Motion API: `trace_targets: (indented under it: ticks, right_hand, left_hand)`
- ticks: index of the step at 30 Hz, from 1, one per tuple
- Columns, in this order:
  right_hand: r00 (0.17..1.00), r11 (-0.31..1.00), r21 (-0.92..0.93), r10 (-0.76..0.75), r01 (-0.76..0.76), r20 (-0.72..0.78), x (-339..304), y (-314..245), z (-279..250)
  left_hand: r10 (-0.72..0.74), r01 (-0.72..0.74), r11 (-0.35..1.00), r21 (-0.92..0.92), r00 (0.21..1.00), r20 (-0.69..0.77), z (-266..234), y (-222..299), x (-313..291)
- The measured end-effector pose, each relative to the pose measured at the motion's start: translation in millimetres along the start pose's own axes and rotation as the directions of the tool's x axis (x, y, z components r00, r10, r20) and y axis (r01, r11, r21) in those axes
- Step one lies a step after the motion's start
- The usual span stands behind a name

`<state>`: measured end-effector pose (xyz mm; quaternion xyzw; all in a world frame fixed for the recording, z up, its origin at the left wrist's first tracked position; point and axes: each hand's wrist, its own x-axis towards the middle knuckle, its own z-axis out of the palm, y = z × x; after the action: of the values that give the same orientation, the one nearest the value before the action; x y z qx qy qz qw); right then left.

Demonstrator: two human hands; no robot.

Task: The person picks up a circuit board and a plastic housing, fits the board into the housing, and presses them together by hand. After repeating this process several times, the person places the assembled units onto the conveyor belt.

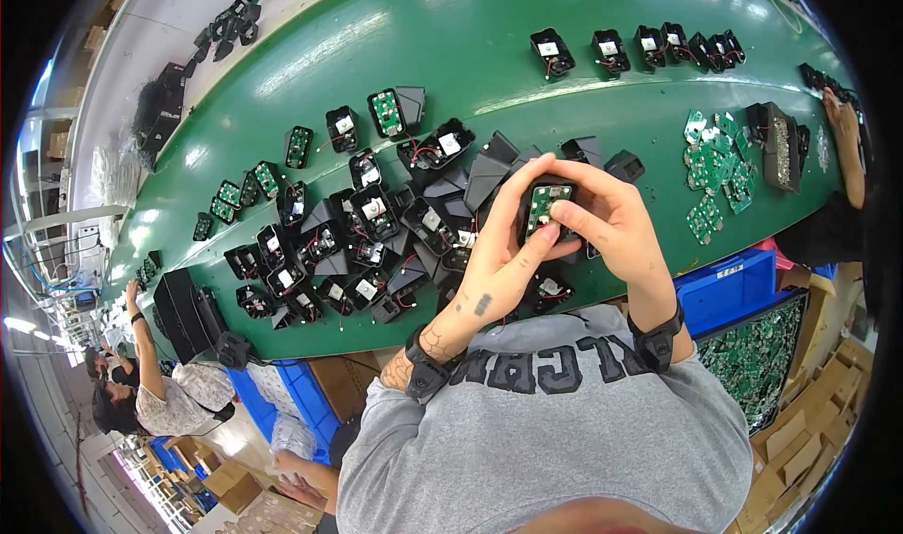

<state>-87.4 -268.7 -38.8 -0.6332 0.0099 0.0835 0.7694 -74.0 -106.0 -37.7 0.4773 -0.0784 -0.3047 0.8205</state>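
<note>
Between my two hands is a small black plastic housing with a green circuit board (543, 201) set in its open side. My left hand (513, 243) wraps round its left side, the thumb at the board's lower edge. From the right, my right hand (611, 210) curls round it, with its thumb pressed on the board. Fingers hide most of the housing. Just left of my hands lies a heap of black housings (373, 210), many with white parts and red wires inside. Further left, several housings (268, 179) hold green boards.
Loose green circuit boards (720, 163) are piled at right, beside a box of small metal parts (781, 149). A row of housings (609, 53) stands far back on the green table (451, 26). Blue bins (724, 290) sit below the edge. Co-workers' arms (146, 346) reach in at both sides.
</note>
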Motion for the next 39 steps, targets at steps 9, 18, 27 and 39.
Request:
trace_targets:
  ticks: [9, 18, 27, 39]
  right_hand:
    - [0.998, 0.993, 0.109, -0.051, 0.054, -0.029, 3, 3, 4]
    - [0.99, 0.99, 0.051, -0.13, 0.132, -0.048, 14, -13, 18]
    - [0.934, 0.971, -0.106, -0.173, 0.215, 0.314, 101, -29, 13]
    - [0.884, 0.164, -0.909, -0.349, 0.384, 0.31, 226, 57, -30]
  left_hand:
    - [0.156, -0.148, 0.963, 0.224, 0.988, -0.017, 5, -3, 1]
    - [0.462, -0.387, 0.787, 0.48, 0.886, -0.043, -5, -11, 7]
    - [0.362, -0.126, 0.682, 0.721, 0.914, -0.182, -23, 54, 9]
    - [0.021, 0.506, 0.31, 0.805, 0.843, -0.537, -272, 139, 48]
